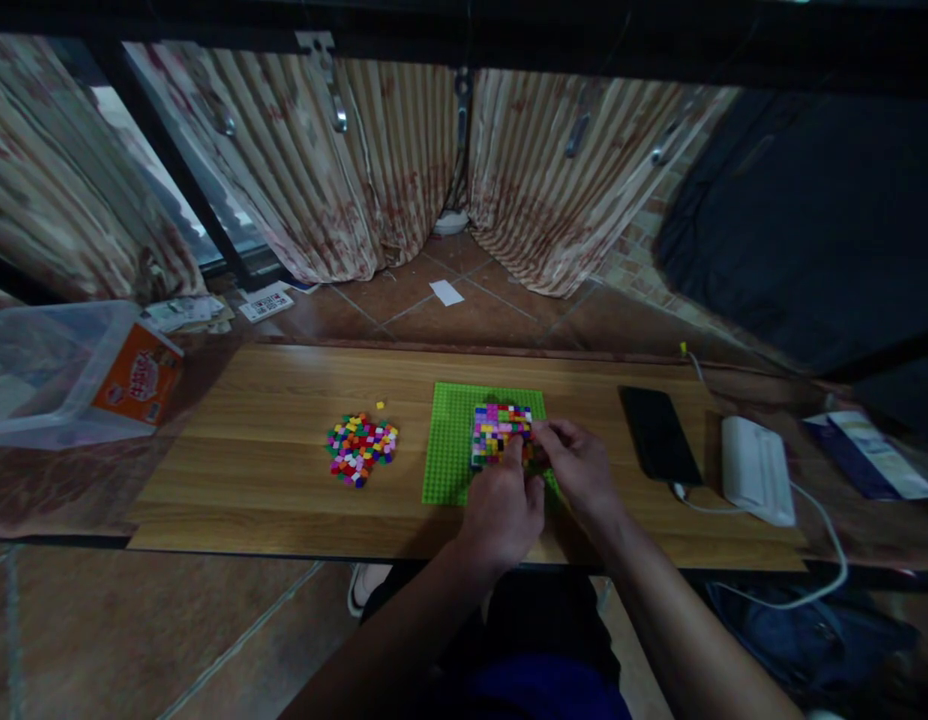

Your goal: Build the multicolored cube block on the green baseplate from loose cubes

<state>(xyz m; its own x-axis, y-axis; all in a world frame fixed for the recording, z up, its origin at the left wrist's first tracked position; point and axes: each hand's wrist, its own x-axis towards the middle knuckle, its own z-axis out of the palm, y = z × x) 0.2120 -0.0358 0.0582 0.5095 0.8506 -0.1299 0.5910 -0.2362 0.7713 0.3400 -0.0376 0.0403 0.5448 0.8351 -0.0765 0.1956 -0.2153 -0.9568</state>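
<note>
Green studded baseplate lies flat on desk. Multicoloured brick block, tightly packed, sits over baseplate's right part; lower right hidden. Loose brick pile, mixed colours, lies left of baseplate; single yellow brick just beyond.

We count 2 hands | 1 brick panel at our grip | 1 green baseplate beneath it | 1 brick pile leftward | 1 phone rightward
</note>
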